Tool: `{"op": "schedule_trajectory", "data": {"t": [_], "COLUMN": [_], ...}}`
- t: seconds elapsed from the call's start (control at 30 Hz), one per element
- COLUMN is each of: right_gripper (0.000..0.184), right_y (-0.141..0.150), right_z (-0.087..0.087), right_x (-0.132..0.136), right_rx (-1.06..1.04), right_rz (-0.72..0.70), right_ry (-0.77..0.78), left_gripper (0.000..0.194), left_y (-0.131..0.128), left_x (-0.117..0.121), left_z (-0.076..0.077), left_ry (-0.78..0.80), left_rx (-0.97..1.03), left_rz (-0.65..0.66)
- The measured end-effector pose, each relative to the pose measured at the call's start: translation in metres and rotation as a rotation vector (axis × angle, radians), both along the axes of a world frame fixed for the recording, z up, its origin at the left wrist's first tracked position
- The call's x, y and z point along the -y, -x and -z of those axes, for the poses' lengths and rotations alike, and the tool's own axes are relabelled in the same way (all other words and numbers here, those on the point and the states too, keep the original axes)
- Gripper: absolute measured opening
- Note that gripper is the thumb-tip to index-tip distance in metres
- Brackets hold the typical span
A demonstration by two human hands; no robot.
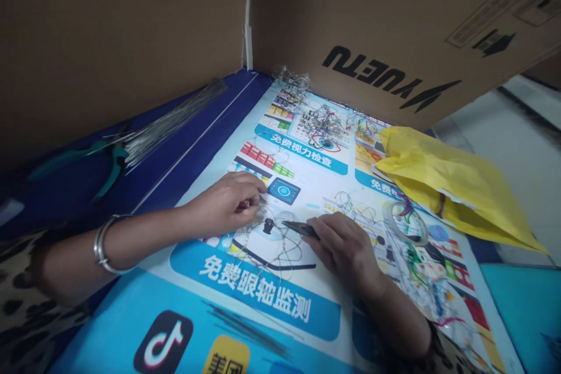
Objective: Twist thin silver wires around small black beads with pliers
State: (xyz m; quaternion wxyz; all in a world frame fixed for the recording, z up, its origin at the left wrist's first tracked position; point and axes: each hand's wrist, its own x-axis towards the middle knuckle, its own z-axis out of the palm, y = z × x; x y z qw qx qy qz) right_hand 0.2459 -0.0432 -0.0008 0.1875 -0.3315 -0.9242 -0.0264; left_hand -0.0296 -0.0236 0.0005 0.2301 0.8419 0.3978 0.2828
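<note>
My left hand [234, 201] is closed, thumb and fingertips pinched at the upper edge of a thin looped wire piece [287, 254] with small beads along it. My right hand [346, 248] is wrapped around a pair of pliers [300, 228], whose dark pointed jaws reach left to the middle of that wire piece. Whether the tips grip a strand is too small to tell. The handles are hidden in my palm. Beneath both hands lies a printed poster sheet [324, 327] with blue and white panels.
Teal-handled pliers [114, 172] and a bundle of straight wires [175, 120] lie at left. Tangled wire pieces [324, 123] sit at the back. A tape roll [405, 223] and a yellow bag [464, 178] are at right. Cardboard walls [372, 6] stand behind. Dark straight wires [249, 327] lie in front.
</note>
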Motion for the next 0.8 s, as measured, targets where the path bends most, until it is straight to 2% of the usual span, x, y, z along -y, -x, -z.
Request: {"op": "schedule_trajectory", "data": {"t": [0.5, 0.8], "right_gripper": [0.017, 0.019], "right_y": [0.003, 0.003], "right_z": [-0.005, -0.012], "right_x": [0.001, 0.004], "right_rx": [0.016, 0.114], "right_rz": [-0.020, -0.041], "right_ry": [-0.046, -0.162], "left_gripper": [0.011, 0.014], "left_y": [-0.003, -0.004], "left_x": [0.001, 0.004], "left_z": [-0.005, -0.007], "left_ry": [0.007, 0.047], "left_rx": [0.050, 0.080], "left_rz": [-0.002, -0.023]}}
